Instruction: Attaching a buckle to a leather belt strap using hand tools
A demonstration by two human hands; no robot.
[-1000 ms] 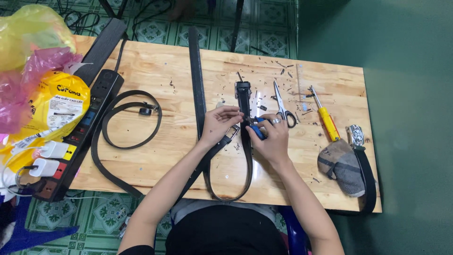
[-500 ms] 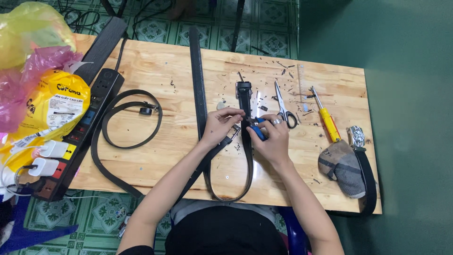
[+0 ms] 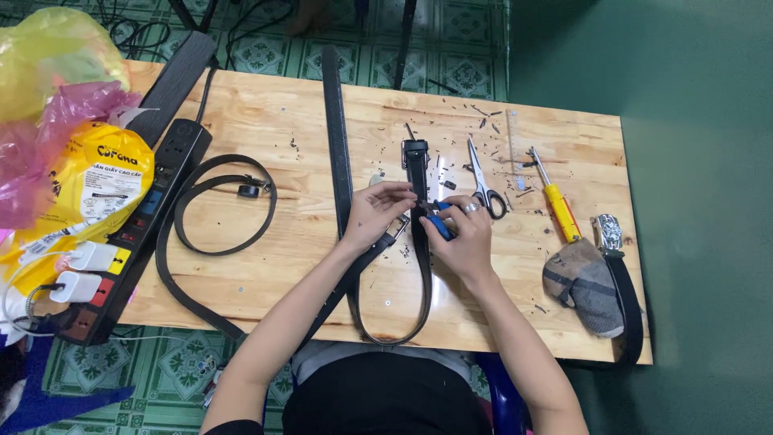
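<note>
Yellow printed bag (image 3: 97, 189) lay at table's (image 3: 266, 105) left edge beside pink plastic (image 3: 56, 137). Left hand (image 3: 377, 213) pinched black belt (image 3: 417, 242); right hand (image 3: 459, 238) gripped blue-handled tool (image 3: 440, 227). Scissors (image 3: 483, 181) nearby.

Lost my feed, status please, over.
Left hand pinching black belt. Right hand grips blue-handled tool on it. Scissors beside, clear.

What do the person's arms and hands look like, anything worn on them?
Both forearms are bare, with no sleeves in view down to the elbows. The right hand wears a silver ring on one finger. The left hand shows no ring, watch or glove.
</note>
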